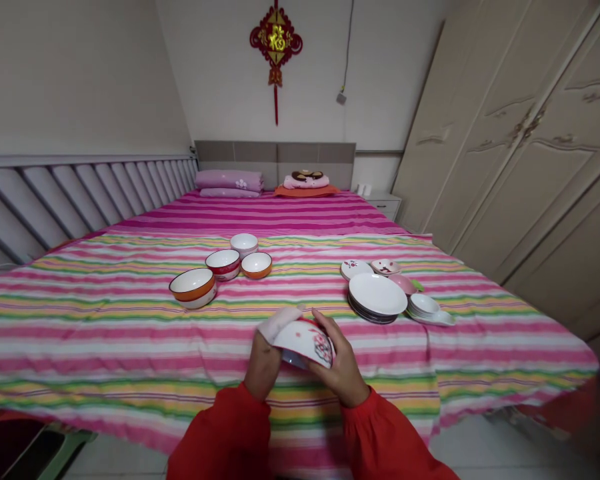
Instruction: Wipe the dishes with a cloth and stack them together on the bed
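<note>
Between my hands, above the striped bedspread, is a white bowl (305,341) with a red base and a pink and black flower print. It is tipped over, with its opening facing down and towards me. My right hand (341,357) grips the bowl's right side, thumb below and fingers on top. A pale cloth (280,324) lies under my left hand (265,363), which presses it against the bowl's left side. The cloth hides most of the left fingers.
Several bowls, among them a large orange one (193,288), stand at the left. At the right are stacked white plates (377,295), small white bowls (424,304), and a flowered dish (386,267). A metal rail (80,187) lines the left side; a wardrobe (520,147) stands right.
</note>
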The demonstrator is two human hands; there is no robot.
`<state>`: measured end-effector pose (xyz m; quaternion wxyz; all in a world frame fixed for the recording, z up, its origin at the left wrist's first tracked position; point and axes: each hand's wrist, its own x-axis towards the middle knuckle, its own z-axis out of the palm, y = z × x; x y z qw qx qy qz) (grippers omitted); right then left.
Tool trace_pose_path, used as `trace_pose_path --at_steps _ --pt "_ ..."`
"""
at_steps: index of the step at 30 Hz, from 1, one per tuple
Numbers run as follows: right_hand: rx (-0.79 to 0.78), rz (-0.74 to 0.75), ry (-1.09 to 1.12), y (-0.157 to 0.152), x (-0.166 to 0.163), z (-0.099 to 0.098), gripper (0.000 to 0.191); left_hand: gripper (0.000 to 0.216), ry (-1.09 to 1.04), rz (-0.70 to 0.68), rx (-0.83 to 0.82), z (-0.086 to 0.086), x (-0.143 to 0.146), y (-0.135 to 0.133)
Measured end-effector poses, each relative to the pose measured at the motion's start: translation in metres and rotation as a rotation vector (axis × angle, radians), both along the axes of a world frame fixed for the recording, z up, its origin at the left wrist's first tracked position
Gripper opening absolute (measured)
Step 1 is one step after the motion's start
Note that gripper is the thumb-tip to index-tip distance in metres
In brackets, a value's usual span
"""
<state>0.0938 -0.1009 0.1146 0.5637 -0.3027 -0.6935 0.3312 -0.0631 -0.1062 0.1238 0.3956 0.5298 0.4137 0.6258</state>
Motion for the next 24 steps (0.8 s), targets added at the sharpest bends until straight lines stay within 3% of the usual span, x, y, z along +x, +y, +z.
trace_pose_path --at_steps 3,6,8,12,17,20,24 --pt "0.013 -0.042 0.008 0.000 -0.007 -0.001 0.073 0.047 0.231 0.004 0.118 0.008 -0.006 -0.003" --pt "-0.052 -0.086 0.121 0.000 -0.010 -0.005 0.071 0.047 0.226 -0.021 0.136 0.008 -0.001 -0.006" --pt "-0.099 -0.078 0.195 0.000 -0.010 -0.006 0.074 0.042 0.113 -0.035 0.064 0.004 0.005 -0.008" --pt "-0.197 -0.025 0.368 -0.003 -0.006 -0.003 0.077 0.038 -0.303 -0.005 -0.267 -0.008 0.022 -0.011" --pt "-0.321 -0.118 0.527 -0.002 -0.011 -0.002 0.068 0.041 -0.786 -0.066 -0.445 -0.022 0.054 -0.014" --pt "-0.368 -0.120 0.522 -0.001 -0.012 -0.006 0.064 0.041 -0.860 -0.135 -0.557 -0.024 0.060 -0.015" --pt "-0.304 -0.020 0.314 -0.002 -0.004 -0.006 0.064 0.043 -0.674 -0.007 -0.440 -0.019 0.039 -0.010"
